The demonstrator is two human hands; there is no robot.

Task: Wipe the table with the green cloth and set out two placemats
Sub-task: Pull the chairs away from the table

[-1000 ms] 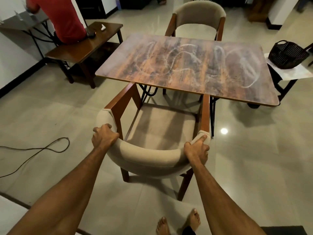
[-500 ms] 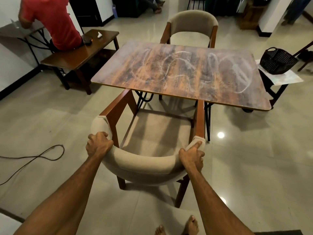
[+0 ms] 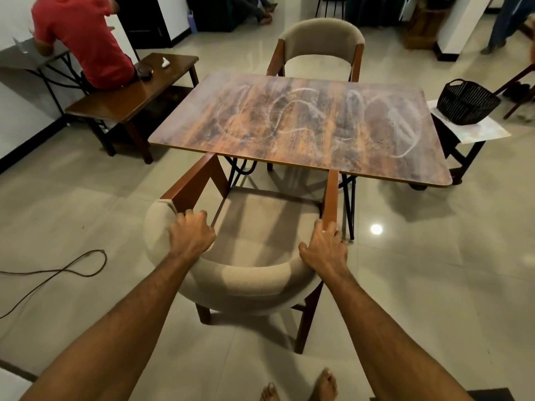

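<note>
A wood-patterned table [image 3: 304, 125] stands ahead, its top marked with white chalky scribbles. A beige padded chair [image 3: 249, 273] with brown wooden arms stands at the table's near edge, its arm tips under the tabletop. My left hand [image 3: 191, 235] grips the chair's curved backrest on the left. On the right end of the backrest, beside the wooden arm, my right hand [image 3: 325, 250] holds on. No green cloth and no placemats are in view.
A second beige chair [image 3: 318, 44] stands at the far side. A black basket [image 3: 467, 102] sits on a small side table at right. A person in red [image 3: 84, 41] sits on a wooden bench at left. A cable [image 3: 58, 273] lies on the floor.
The chair has slid forward toward the table under both hands. My left hand has shifted inward along the backrest. The view has moved closer to the table.
</note>
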